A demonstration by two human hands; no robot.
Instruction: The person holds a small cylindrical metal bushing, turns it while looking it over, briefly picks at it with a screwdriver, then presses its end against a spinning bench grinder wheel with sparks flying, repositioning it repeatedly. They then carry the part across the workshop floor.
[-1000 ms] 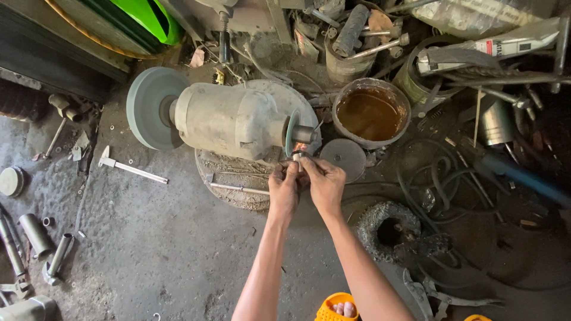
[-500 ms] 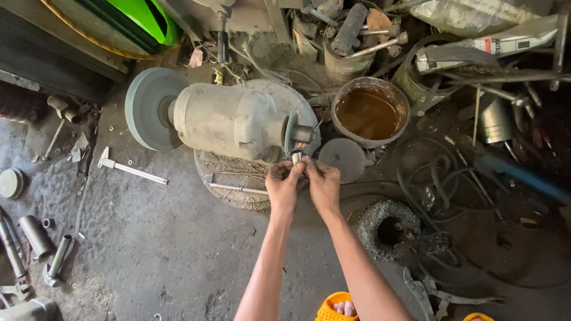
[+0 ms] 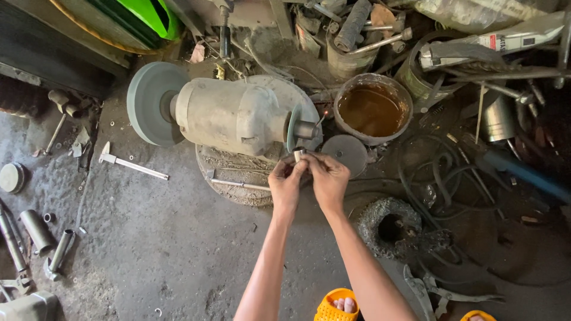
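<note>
You are pinching small silver metal cylinder point(image 3: 299, 155) between left hand point(image 3: 286, 181) and right hand point(image 3: 327, 177), just under thin green grinding wheel point(image 3: 292, 128) of grey bench grinder point(image 3: 232, 114). Fingertips nearing wheel risking abrasion; piece possibly slipping.

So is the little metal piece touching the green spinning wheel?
Cannot tell. In the head view the small metal piece sits right under the green wheel, fingers crowding it, no clear gap or contact.

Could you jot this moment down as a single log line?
left hand: pinches small metal piece | right hand: pinches same piece | piece: just below thin wheel of bench grinder | near: can of brown liquid
</note>
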